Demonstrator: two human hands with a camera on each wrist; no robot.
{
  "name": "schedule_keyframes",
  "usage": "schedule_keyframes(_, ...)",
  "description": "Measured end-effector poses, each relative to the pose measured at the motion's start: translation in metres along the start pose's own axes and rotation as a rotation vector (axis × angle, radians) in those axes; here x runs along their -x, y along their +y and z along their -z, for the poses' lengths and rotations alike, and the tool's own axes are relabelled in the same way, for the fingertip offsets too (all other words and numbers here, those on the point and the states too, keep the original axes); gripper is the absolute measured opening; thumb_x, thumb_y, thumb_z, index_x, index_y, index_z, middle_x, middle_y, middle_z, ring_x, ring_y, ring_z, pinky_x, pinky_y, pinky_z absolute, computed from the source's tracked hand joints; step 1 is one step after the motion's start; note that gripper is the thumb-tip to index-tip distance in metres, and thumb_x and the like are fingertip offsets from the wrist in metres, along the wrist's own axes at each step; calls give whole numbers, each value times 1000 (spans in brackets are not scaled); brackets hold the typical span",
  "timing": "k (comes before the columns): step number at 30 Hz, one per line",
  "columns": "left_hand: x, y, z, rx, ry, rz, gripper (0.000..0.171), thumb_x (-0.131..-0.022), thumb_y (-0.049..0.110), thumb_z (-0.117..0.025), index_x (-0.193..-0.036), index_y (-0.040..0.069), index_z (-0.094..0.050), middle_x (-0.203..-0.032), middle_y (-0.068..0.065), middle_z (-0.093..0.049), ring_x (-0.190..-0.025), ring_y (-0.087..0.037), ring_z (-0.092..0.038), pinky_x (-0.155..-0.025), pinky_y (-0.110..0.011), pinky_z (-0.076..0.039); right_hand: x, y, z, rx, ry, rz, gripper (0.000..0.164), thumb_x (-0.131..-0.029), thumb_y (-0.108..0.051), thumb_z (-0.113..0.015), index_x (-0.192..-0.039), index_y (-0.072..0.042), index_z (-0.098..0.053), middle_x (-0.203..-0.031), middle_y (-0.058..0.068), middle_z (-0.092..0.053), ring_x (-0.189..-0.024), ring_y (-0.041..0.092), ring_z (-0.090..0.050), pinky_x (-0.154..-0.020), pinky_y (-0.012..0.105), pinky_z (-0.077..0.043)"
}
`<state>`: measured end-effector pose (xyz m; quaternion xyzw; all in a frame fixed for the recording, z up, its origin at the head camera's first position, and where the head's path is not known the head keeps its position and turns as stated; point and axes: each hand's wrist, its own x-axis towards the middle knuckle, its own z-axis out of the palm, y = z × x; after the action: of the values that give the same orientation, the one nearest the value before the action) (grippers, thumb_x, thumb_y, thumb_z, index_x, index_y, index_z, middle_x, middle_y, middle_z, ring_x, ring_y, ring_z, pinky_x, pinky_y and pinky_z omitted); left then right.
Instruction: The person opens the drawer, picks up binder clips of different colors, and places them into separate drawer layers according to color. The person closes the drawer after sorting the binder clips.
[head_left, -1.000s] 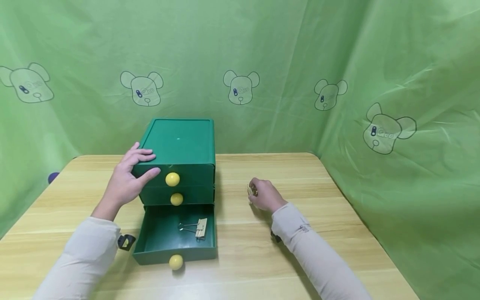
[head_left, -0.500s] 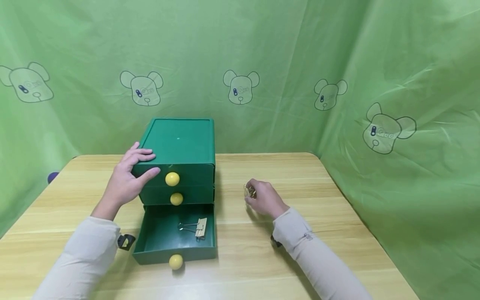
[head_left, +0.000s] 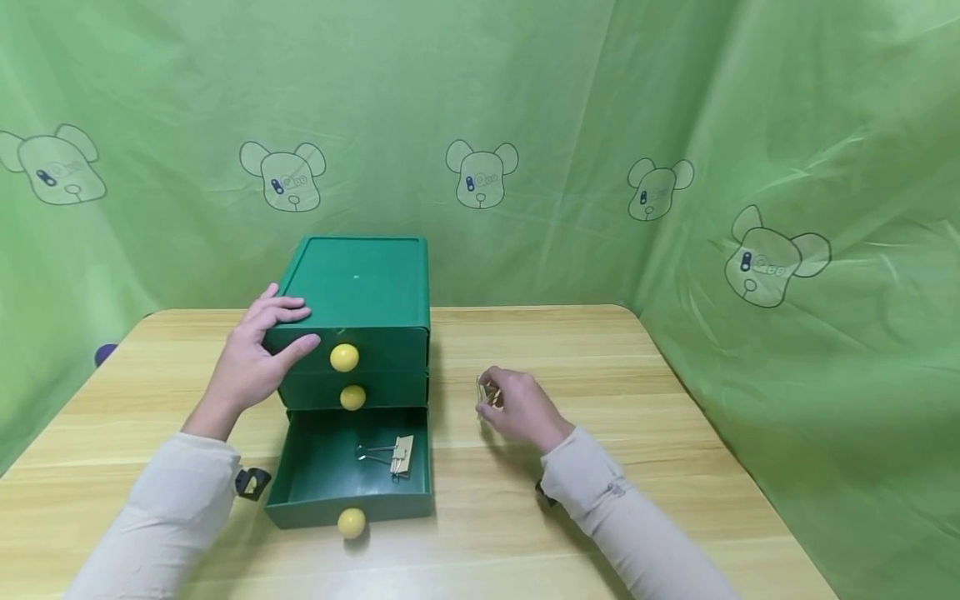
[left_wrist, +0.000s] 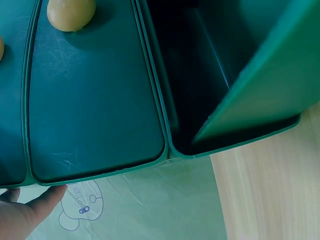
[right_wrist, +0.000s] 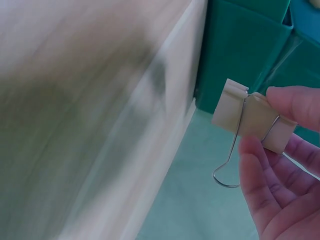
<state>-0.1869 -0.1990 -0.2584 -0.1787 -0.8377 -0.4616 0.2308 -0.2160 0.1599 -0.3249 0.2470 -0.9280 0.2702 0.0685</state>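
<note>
A green drawer cabinet (head_left: 360, 283) stands on the wooden table, its two upper drawers closed and its bottom drawer (head_left: 307, 514) pulled out. My left hand (head_left: 250, 362) rests on the cabinet's top left corner, fingers straight over the top and thumb against the front. To the right of the cabinet, above the table, my right hand (head_left: 528, 408) pinches a beige binder clip (right_wrist: 257, 117) between thumb and fingers. One of its wire handles sticks out below in the right wrist view. Another beige binder clip (head_left: 402, 456) lies in the bottom drawer, towards the right side.
Yellow round knobs (head_left: 344, 358) stick out from the drawer fronts. The wooden table (head_left: 585, 350) extends to the right of the cabinet. Green curtains (head_left: 540, 100) printed with mouse heads hang behind and at the sides.
My right hand has moved a little left, towards the cabinet, carrying the binder clip. The left hand, the cabinet and the clip in the drawer stay as they were.
</note>
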Motion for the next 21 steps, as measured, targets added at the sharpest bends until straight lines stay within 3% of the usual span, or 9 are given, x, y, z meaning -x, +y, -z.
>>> schedule_keyframes(21,0,0,-1,-2,1,3,36,-88,14,-72,-118,-3,-63,-136,-19,-51,-146,-27,-16,-111,-64,-11,11,-36,1,5,24,203,28,-82,-13,-78,-102,0,-64,-86,3,-67,-75,14,-65,-66,22,-54)
